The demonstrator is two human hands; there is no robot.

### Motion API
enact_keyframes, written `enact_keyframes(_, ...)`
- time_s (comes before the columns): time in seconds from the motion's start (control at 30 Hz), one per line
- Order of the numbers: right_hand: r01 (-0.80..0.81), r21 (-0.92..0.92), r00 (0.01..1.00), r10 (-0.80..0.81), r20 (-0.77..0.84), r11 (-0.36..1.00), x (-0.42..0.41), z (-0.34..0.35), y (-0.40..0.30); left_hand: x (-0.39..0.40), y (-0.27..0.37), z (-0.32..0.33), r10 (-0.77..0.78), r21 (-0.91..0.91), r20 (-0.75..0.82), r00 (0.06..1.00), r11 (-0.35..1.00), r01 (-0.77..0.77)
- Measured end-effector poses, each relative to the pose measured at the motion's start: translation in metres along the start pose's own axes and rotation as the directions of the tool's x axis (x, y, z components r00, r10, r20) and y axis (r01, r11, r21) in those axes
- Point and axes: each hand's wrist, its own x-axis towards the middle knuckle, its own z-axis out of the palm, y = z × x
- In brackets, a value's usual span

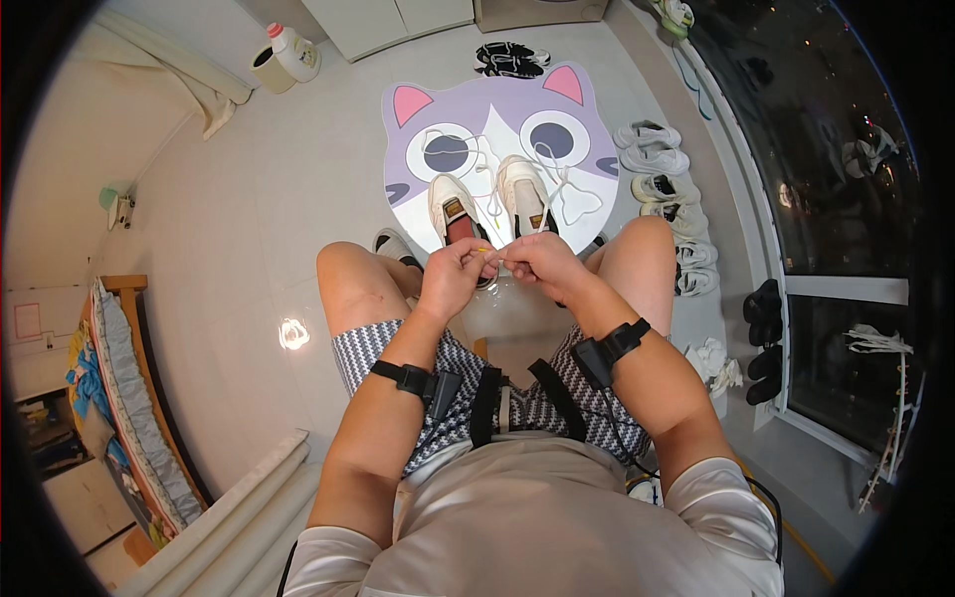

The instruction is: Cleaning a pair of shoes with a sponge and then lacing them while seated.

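Observation:
My left hand (453, 274) and my right hand (546, 263) meet in front of my knees, fingertips nearly touching. A small yellow tip, apparently a lace end, shows between my left thumb and forefinger. My right fingers are pinched on what looks like a thin white shoelace; the fingers hide most of it. Just beyond stand two white sneakers, toes pointing away. The left sneaker (452, 195) shows a reddish insole, the right sneaker (518, 179) a pale interior. Loose white shoelace (580, 195) loops across the cat-face mat (501, 112) beneath them.
Black-and-white shoes (511, 60) lie at the mat's far edge. Several pairs of light shoes (653, 159) line the right side beside a window. A detergent bottle (293, 52) and a bin (270, 71) stand far left. Crumpled white tissue or cloth (712, 362) lies at right.

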Motion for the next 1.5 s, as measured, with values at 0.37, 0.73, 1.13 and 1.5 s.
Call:
enact_keyframes(0.37, 0.482, -0.851, 0.569, -0.813, 0.124, 0.207, -0.016, 0.029, 0.001, 0.009, -0.016, -0.004, -0.109, -0.262, -0.084, 0.99, 0.961, 0.084)
enact_keyframes(0.73, 0.514, -0.857, 0.476, -0.839, 0.263, 0.023, -0.017, 0.034, -0.006, 0.009, -0.021, -0.011, -0.219, -0.508, 0.031, 0.975, 0.837, 0.204)
enact_keyframes(1.13, 0.473, -0.866, 0.441, -0.808, 0.39, -0.161, -0.019, 0.03, -0.012, 0.002, -0.004, -0.016, -0.377, -0.514, 0.104, 0.92, 0.772, 0.375)
enact_keyframes(1.5, 0.272, -0.194, 0.947, -0.298, -0.121, 0.943, -0.006, 0.022, 0.003, 0.001, 0.001, -0.005, -0.155, -0.229, -0.049, 0.987, 0.963, 0.14)
